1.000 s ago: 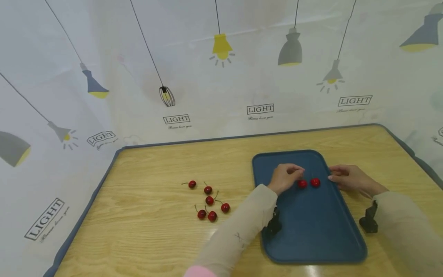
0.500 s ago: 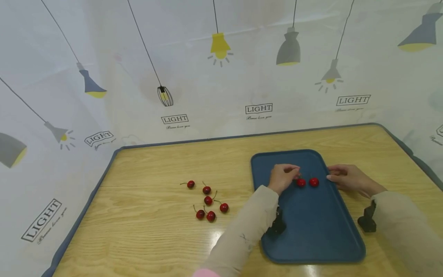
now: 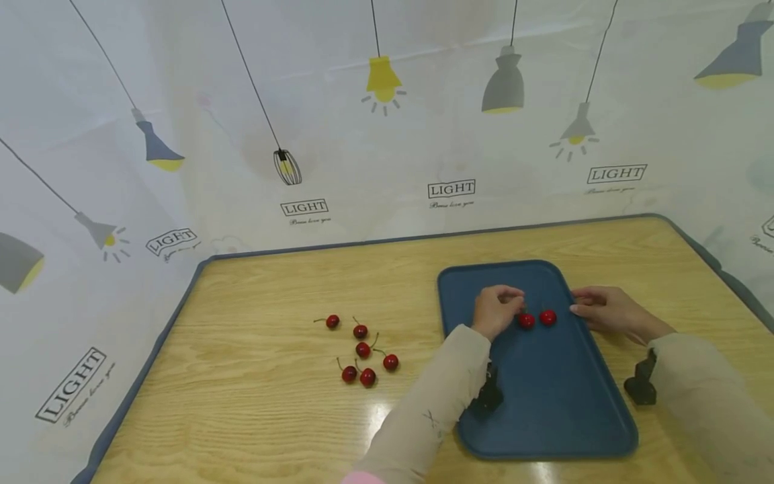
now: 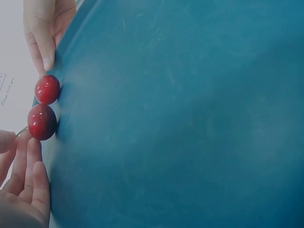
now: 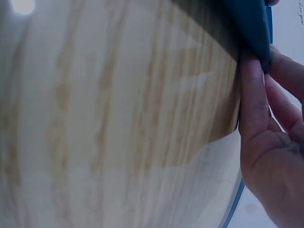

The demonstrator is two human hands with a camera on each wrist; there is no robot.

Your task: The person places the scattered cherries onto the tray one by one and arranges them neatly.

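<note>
Two red cherries lie side by side in the upper part of the blue tray (image 3: 556, 396). My left hand (image 3: 494, 312) is over the tray and pinches the stem of the left cherry (image 3: 527, 321) between thumb and fingers; the stem shows in the left wrist view beneath that cherry (image 4: 42, 122). Just to its right sits the other cherry (image 3: 547, 317), close to my right hand (image 3: 613, 312). That hand grips the tray's right rim, thumb on one side and fingers on the other, as the right wrist view shows at the rim (image 5: 259, 33).
Left of the tray, several stemmed cherries (image 3: 363, 349) lie loosely grouped on the wooden table (image 3: 254, 410). A white sheet (image 3: 363, 148) printed with lamps stands behind the table and along its sides. My left forearm crosses the tray's left edge.
My left hand has drawn slightly left, with its fingertips still near the left cherry. My right hand stays at the rim, and the view has shifted a little.
</note>
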